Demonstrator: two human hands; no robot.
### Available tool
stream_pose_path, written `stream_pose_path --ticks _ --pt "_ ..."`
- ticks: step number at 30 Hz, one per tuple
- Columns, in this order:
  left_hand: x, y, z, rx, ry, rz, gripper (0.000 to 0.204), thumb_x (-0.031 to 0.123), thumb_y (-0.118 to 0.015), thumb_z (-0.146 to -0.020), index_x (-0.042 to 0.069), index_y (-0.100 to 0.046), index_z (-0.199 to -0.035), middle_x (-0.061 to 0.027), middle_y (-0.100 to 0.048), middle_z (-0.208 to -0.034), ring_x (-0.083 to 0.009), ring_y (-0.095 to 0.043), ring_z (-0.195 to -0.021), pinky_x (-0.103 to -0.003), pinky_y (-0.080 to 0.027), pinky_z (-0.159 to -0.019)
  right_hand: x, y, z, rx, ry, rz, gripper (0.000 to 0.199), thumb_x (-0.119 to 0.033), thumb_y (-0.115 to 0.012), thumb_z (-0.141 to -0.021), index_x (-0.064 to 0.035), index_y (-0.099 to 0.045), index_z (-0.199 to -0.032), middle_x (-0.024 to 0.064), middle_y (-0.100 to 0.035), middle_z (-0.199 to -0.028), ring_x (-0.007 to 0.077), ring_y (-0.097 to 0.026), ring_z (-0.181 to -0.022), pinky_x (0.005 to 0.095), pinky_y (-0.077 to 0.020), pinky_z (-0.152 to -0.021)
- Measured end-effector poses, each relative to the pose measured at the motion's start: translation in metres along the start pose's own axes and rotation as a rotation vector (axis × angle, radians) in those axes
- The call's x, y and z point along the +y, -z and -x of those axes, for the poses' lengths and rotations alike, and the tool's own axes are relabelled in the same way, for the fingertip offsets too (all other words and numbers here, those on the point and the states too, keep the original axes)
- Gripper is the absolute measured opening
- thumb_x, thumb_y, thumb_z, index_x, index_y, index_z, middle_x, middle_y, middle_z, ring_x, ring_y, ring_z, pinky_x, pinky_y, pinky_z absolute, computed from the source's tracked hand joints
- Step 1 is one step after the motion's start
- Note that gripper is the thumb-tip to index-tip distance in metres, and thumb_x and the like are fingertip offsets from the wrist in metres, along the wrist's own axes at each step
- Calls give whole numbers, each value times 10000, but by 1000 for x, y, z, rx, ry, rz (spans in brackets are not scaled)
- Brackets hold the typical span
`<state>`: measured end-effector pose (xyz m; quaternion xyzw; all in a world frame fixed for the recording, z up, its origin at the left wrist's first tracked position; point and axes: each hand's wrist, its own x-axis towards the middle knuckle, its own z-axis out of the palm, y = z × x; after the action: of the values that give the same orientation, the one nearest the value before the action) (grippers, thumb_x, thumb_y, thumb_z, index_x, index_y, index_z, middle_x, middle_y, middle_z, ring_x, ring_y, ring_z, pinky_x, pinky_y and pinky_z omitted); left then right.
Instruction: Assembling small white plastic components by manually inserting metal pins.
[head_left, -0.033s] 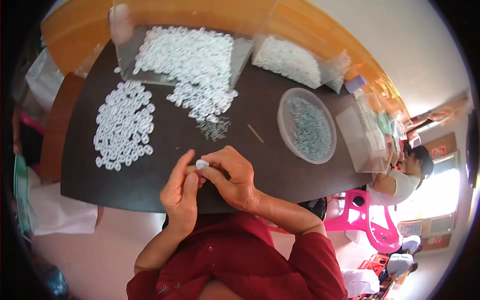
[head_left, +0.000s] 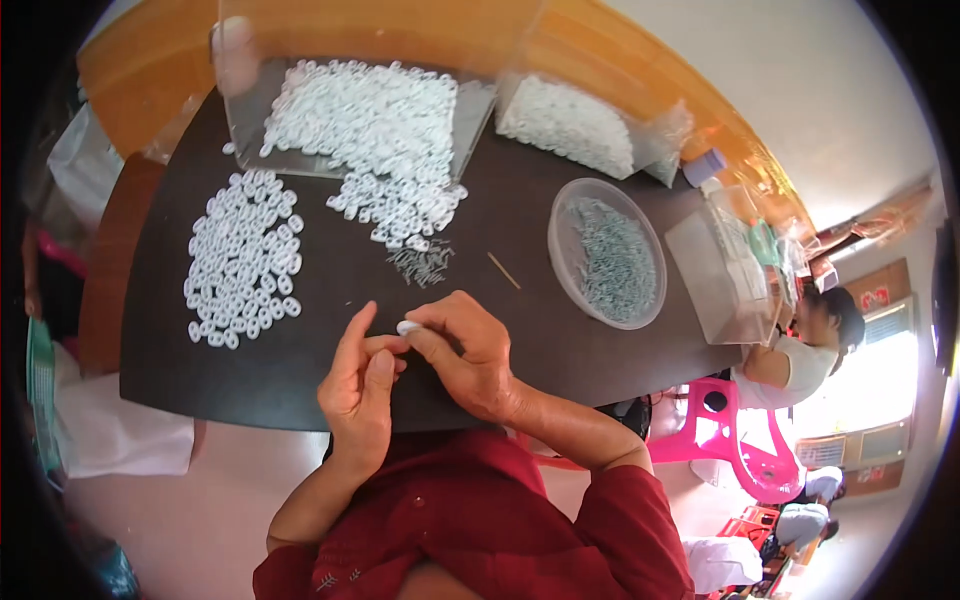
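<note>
Between the thumb and index finger of my right hand [head_left: 465, 355] is a small white oval plastic piece [head_left: 408, 327], held just over the table's near edge. My left hand [head_left: 360, 380] is close beside it, index finger stretched up, thumb and other fingers bent together near the piece; whatever they hold is hidden. Ahead lies a little pile of thin grey metal pins [head_left: 422, 263]. Behind it, white oval pieces [head_left: 400, 205] with holes spill from a clear tipped box [head_left: 235, 100]. More white oval pieces [head_left: 240, 260] lie spread at the left.
A round clear tub [head_left: 556, 255] of grey pins stands at the right on the dark table [head_left: 500, 335], near a thin stick [head_left: 504, 270]. Beyond are a bag of white pieces [head_left: 565, 125] and a clear bin [head_left: 705, 265]. A person [head_left: 795, 360] sits at the right by a pink stool [head_left: 765, 455].
The white oval piece has turned in my right fingers, from its holed face to a smoother side. My hands stay in nearly the same place; the view has shifted slightly.
</note>
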<state>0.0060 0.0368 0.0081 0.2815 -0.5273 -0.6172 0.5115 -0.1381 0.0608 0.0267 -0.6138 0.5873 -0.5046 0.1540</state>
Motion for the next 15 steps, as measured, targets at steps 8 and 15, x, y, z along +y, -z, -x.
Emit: stream_pose_path --ticks 8,15 --pt "15 0 -9 -319 140 -175 292 108 -535 -914 -13 -534 -1179 -76 -656 -890 -86 -572 -731 -218 -471 -647 40 121 -114 378 82 570 195 -125 -621 -845 11 -639 -984 47 -616 -778 94 -547 -728 252 -465 -676" --pt "74 -70 -23 -761 -276 -202 148 41 -605 -801 1 -582 -942 -98 -599 -730 -249 -596 -685 -344 -466 -577 111 245 -218 390 3 1178 426 -376 -581 -787 -73 -652 -1078 154 -669 -982 275 -643 -915 389 -474 -807"
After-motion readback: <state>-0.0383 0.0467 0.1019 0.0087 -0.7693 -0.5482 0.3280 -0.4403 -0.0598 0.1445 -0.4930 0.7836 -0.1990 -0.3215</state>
